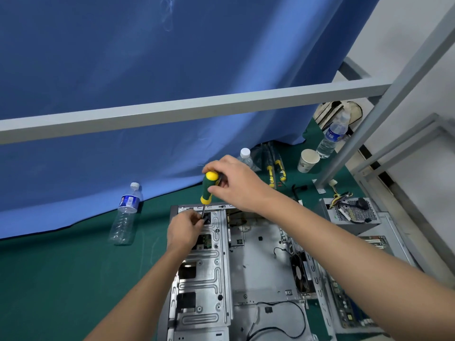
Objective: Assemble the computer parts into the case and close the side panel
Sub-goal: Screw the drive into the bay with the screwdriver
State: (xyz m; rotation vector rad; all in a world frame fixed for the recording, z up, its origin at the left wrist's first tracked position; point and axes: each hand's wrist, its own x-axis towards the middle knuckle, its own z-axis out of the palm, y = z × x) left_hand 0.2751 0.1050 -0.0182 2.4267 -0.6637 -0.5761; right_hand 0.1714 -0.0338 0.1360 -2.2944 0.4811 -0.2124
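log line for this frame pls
right hand grips screwdriver | left hand steadies tip | case open | drive cage corner

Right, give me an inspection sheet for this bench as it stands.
Surface: green mat, partly bare.
Job's things: open computer case lying flat, fan inside; power supply outside it on the right.
Clutter: three water bottles, one lying down; paper cup; spare screwdrivers.
Hands: right hand grips the green-yellow screwdriver; left hand pinches at its tip.
Cables: black wires loose in the case.
Surroundings: blue curtain, grey metal frame.
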